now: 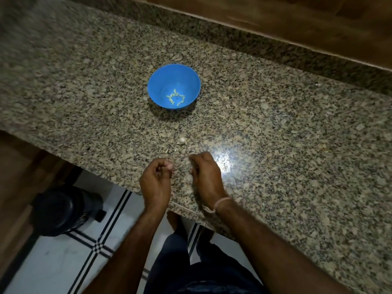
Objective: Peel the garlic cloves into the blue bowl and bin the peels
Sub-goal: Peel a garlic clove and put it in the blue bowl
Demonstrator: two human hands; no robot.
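Granite counter (275,134), speckled grey-tan, runs diag across frame; wood panel (275,22) behind it at 1 o'clock. Frame edges blurred.

Blue bowl (192,81) upright on counter, just above frame centre, approx 12 o'clock from both hands, well apart from them. At its bottom: small cluster of pale yellowish garlic cloves (175,97), look peeled; count unclear.

One loose clove (182,140), whitish, lies on counter at 6 o'clock of bowl, betw bowl and hands, touching neither.

L hand (156,179) over counter's near edge, 6 o'clock of frame centre. Fingers curled in toward palm, thumb tip against them. Anything pinched inside: can't tell.

R hand (204,172) just beside L hand at its 3 o'clock, small gap betw them. Fingers curled likewise; pale bit by fingertips, peel or counter fleck, can't tell. Thread band (218,205) on R wrist.

Bright glare spot (222,161) on counter at 3 o'clock of R hand.

Below counter: white tiled floor (63,262) w/ dark stripe lines. Black round object (63,209) stands on floor at 8 o'clock of frame; blurred, can't say what it is. Dark trousers (201,272) and bare foot (176,221) at 6 o'clock.
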